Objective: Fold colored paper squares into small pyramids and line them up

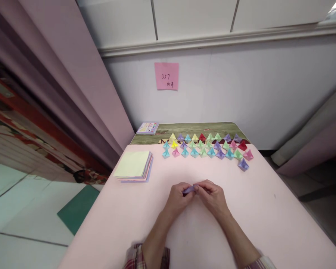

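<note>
A small folded piece of purple paper (189,189) is pinched between my two hands above the middle of the table. My left hand (179,198) grips its left side, thumb and fingers closed on it. On the other side, the fingertips of my right hand (212,196) press its right end. Most of the paper is hidden by fingers, so its full shape does not show. Beyond my hands stand rows of little folded paper boats (194,152) in blue, green, yellow, pink, red and purple. A single purple paper boat (243,164) sits in front of the rows at the right.
A stack of square coloured paper (132,164), pale yellow on top, lies left of my hands. At the table's far left corner rests a printed pack (148,128). The pink tabletop (106,224) meets a wall bearing a pink note (167,76). A curtain (81,56) hangs at left.
</note>
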Available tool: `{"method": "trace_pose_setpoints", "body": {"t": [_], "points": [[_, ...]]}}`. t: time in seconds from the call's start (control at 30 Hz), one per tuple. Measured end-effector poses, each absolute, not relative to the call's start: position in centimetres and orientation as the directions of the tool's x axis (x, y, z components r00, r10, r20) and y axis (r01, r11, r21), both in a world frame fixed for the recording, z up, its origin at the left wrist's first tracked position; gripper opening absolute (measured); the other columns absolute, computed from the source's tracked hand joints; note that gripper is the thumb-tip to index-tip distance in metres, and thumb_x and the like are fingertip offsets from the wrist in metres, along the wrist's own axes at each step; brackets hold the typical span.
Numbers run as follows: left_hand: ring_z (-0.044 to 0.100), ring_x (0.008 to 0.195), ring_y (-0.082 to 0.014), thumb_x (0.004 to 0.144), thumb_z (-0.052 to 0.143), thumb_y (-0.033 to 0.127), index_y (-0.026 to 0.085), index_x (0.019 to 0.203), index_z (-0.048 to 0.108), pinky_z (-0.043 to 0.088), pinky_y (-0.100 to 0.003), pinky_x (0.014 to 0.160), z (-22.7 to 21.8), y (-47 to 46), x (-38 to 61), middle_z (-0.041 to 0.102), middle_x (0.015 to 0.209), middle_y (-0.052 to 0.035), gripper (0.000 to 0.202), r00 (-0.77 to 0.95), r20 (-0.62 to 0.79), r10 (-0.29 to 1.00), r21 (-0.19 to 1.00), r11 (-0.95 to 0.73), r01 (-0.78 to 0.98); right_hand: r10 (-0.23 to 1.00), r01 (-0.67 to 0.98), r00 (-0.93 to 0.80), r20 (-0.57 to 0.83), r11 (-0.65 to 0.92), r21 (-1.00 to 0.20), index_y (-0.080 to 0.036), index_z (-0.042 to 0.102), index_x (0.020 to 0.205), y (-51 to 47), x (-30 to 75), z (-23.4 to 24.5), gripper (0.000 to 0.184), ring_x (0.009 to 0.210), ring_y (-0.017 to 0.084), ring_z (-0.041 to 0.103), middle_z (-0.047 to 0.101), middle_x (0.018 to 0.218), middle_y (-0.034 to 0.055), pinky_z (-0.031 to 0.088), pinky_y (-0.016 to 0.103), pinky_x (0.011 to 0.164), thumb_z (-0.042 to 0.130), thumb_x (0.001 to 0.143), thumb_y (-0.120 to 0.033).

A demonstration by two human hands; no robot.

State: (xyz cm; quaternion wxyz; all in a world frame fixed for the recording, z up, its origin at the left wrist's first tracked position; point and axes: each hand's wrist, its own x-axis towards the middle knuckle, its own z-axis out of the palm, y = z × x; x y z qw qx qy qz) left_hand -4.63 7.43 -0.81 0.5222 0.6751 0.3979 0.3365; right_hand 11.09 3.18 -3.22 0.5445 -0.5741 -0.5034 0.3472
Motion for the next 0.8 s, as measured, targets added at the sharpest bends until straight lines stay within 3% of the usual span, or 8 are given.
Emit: {"method": "trace_pose_setpoints", "body": {"t": [0.1, 0.3, 0.53, 0.7, 0.8], "points": [[0.047, 0.057, -0.0126, 0.072, 0.069, 0.029, 0.017, 0.066, 0.065, 0.035, -0.022, 0.053, -1.0, 7.4, -4.6, 0.055, 0.06, 0.0004, 0.015, 0.437, -0.043, 0.899, 0.991, -0.017, 0.134, 0.951, 0.15, 0.302, 0.068, 0.023, -0.988, -0.024, 0.077, 0.078, 3.1, 11.2, -3.2, 0.018, 0.071, 0.021, 0.063, 0.071, 0.076, 0.0039, 0.048, 0.03, 0.064, 0.069, 0.077, -0.041], [0.053, 0.048, -0.013, 0.074, 0.069, 0.04, 0.012, 0.063, 0.065, 0.041, -0.024, 0.051, -1.4, 7.2, -4.3, 0.06, 0.052, -0.0028, 0.03, 0.443, -0.153, 0.883, 0.983, 0.181, -0.02, 0.948, -0.12, 0.309, -0.077, -0.041, -0.992, -0.019, 0.075, 0.08, 3.0, 10.9, -3.5, 0.026, 0.066, 0.019, 0.062, 0.072, 0.071, 0.0038, 0.049, 0.029, 0.062, 0.071, 0.074, -0.044], [0.059, 0.047, -0.0162, 0.085, 0.047, 0.058, 0.009, 0.072, 0.065, 0.049, -0.03, 0.05, -1.0, 6.7, -3.7, 0.066, 0.06, -0.0099, 0.054, 0.446, -0.217, 0.868, 0.933, 0.319, -0.167, 0.923, -0.244, 0.353, -0.151, -0.065, -0.968, -0.017, 0.075, 0.077, 3.5, 10.6, -3.9, 0.03, 0.065, 0.018, 0.059, 0.071, 0.071, 0.0051, 0.047, 0.029, 0.061, 0.076, 0.068, -0.045], [0.058, 0.049, -0.0141, 0.072, 0.071, 0.042, 0.01, 0.072, 0.063, 0.048, -0.026, 0.051, -1.7, 6.3, -3.3, 0.064, 0.06, -0.0052, 0.033, 0.503, -0.193, 0.843, 0.968, 0.247, -0.042, 0.893, -0.336, 0.405, -0.199, -0.057, -0.94, -0.017, 0.074, 0.079, 3.5, 9.7, -3.7, 0.031, 0.058, 0.015, 0.053, 0.067, 0.066, 0.0027, 0.044, 0.027, 0.053, 0.077, 0.068, -0.046], [0.05, 0.042, -0.0108, 0.074, 0.068, 0.037, 0.013, 0.067, 0.059, 0.04, -0.023, 0.042, -1.9, 6.2, -3.2, 0.057, 0.054, -0.0007, 0.026, 0.531, -0.212, 0.821, 0.973, 0.23, 0.032, 0.893, -0.346, 0.397, -0.214, -0.07, -0.935, -0.016, 0.074, 0.078, 3.4, 9.5, -3.6, 0.031, 0.055, 0.013, 0.05, 0.064, 0.063, 0.0013, 0.041, 0.025, 0.049, 0.077, 0.067, -0.046]]}}
